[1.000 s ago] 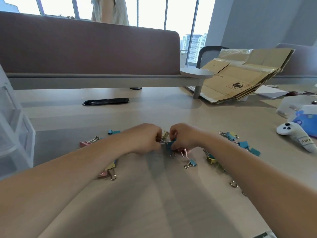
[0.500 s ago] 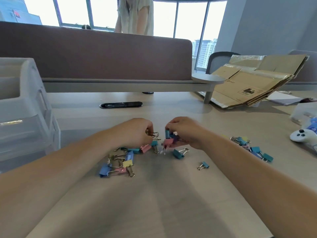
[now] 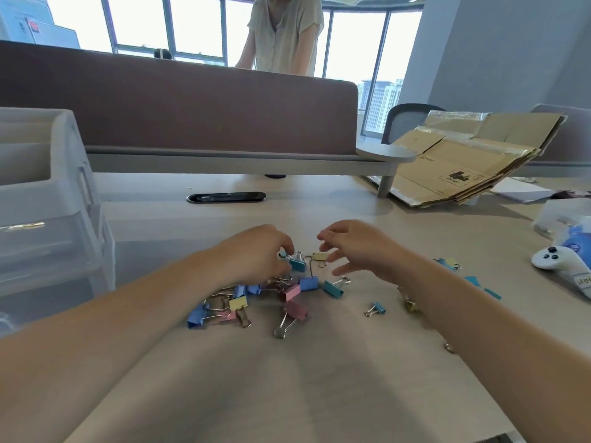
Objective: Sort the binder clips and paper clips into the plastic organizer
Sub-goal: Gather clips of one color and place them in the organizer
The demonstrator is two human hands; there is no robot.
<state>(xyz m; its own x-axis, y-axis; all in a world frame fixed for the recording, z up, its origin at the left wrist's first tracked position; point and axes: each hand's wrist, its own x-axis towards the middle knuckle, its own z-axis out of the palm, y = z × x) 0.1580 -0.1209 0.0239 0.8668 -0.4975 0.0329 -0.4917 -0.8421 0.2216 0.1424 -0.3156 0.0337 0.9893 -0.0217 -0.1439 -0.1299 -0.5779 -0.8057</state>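
A pile of coloured binder clips (image 3: 289, 292) lies on the desk in front of me, blue, pink, yellow and teal. My left hand (image 3: 256, 255) is curled at the pile's far edge and pinches a teal binder clip (image 3: 297, 263) by its wire handles. My right hand (image 3: 358, 247) hovers just right of it with fingers loosely spread, fingertips beside a small yellow clip (image 3: 319, 256) and holding nothing. A few more clips (image 3: 379, 307) lie scattered under and beyond my right forearm. The translucent plastic organizer (image 3: 48, 199) stands at the left edge of the desk.
A white game controller (image 3: 558, 262) and a blue packet lie at the right edge. Flattened cardboard boxes (image 3: 463, 161) lean at the back right. A brown partition (image 3: 179, 107) runs across the desk's far side, with a person standing behind it. A cable slot (image 3: 225, 197) sits mid-desk.
My right hand has opened and let go of the clips it was holding; they now lie in the pile. My left hand keeps pinching a clip. The view has shifted left and up.
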